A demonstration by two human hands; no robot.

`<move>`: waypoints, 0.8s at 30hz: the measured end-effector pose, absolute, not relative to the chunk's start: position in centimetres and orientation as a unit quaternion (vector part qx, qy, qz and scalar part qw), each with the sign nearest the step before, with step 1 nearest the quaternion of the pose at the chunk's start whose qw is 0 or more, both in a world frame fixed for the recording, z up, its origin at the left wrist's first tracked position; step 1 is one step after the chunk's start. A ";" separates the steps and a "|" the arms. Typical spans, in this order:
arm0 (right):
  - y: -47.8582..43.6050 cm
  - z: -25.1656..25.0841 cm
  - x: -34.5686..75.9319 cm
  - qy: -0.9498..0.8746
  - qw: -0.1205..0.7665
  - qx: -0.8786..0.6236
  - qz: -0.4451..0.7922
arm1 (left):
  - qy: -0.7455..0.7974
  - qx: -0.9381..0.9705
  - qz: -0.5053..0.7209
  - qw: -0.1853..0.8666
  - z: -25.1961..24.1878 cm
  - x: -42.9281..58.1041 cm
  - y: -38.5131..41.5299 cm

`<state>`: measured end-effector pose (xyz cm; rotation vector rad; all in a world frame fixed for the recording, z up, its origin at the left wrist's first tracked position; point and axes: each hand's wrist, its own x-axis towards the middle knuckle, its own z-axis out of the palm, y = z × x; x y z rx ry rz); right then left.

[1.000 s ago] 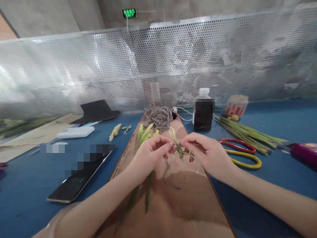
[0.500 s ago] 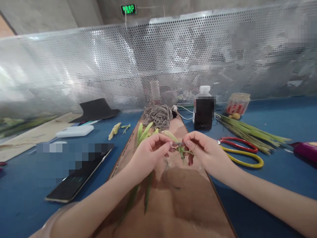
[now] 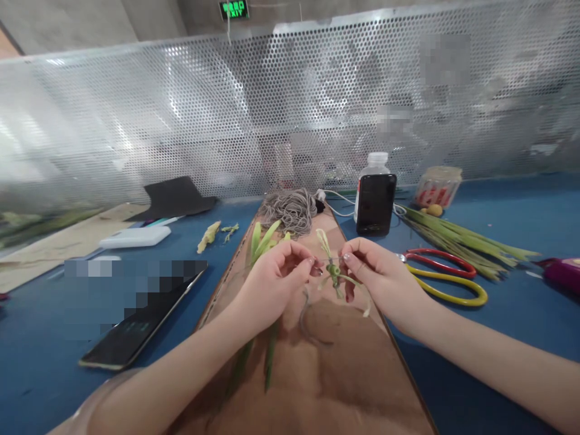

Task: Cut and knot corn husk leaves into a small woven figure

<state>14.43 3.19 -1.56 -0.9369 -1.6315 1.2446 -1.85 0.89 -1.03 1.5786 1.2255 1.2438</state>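
Two bare forearms come in from the bottom corners and meet at the centre of the frame, above a long brown board [image 3: 326,374] that runs from the bottom edge away up the middle. The left hand [image 3: 276,281] has its fingers curled, with thumb and forefinger pinched on one end of a thin strand [image 3: 324,264]. The right hand [image 3: 385,278] is curled the same way and pinches the other end. On the strand between the two hands, just above the board, hangs a small green leaf knot [image 3: 333,272] with pale strips sticking out. Long green leaves [image 3: 267,356] lie on the board under the left hand.

The board rests on a blue table [image 3: 45,374]. At lower left a dark phone [image 3: 136,329] lies flat. To the right of the hands are red and yellow scissors [image 3: 446,278], and beyond them a bundle of green stalks [image 3: 466,241].

At the far end of the board sits a tangle of grey cord [image 3: 290,208]. Just right of it a black phone [image 3: 375,204] leans upright against a white-capped bottle [image 3: 377,162], with a small jar [image 3: 437,187] further right.

A perforated metal screen [image 3: 181,121] spans the upper half of the frame.
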 end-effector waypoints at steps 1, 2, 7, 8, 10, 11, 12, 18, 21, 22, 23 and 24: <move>3.2 -1.6 14.4 -0.651 0.431 -0.376 0.500 | 0.483 0.620 0.488 0.380 -1.0 -1.8 0.9; 3.2 -1.6 14.4 -0.649 0.433 -0.377 0.500 | 0.484 0.620 0.489 0.377 -1.0 -1.8 0.9; 3.2 -1.7 14.3 -0.643 0.443 -0.376 0.499 | 0.485 0.615 0.494 0.378 -1.0 -1.7 0.8; 3.2 -1.8 14.3 -0.642 0.447 -0.375 0.498 | 0.485 0.613 0.496 0.378 -1.0 -1.6 0.7; 3.2 -1.9 14.3 -0.641 0.450 -0.376 0.495 | 0.489 0.610 0.498 0.376 -1.1 -1.6 0.7; 3.2 -2.0 14.3 -0.642 0.449 -0.378 0.492 | 0.490 0.609 0.497 0.376 -1.1 -1.7 0.7; 3.3 -2.2 14.3 -0.646 0.447 -0.381 0.488 | 0.492 0.609 0.495 0.376 -1.2 -1.7 0.7; 3.5 -3.1 14.7 -0.700 0.442 -0.369 0.423 | 0.487 0.660 0.434 0.371 -1.7 -1.8 1.0; 3.3 -3.0 14.7 -0.723 0.442 -0.364 0.387 | 0.475 0.695 0.407 0.354 -1.8 -1.7 0.8; 3.3 -2.9 14.7 -0.727 0.443 -0.359 0.383 | 0.474 0.704 0.405 0.340 -1.8 -1.7 0.7; 3.2 -2.9 14.6 -0.728 0.443 -0.354 0.387 | 0.475 0.711 0.405 0.325 -1.8 -1.6 0.7; 3.2 -2.9 14.6 -0.728 0.440 -0.349 0.394 | 0.477 0.714 0.406 0.312 -1.8 -1.5 0.6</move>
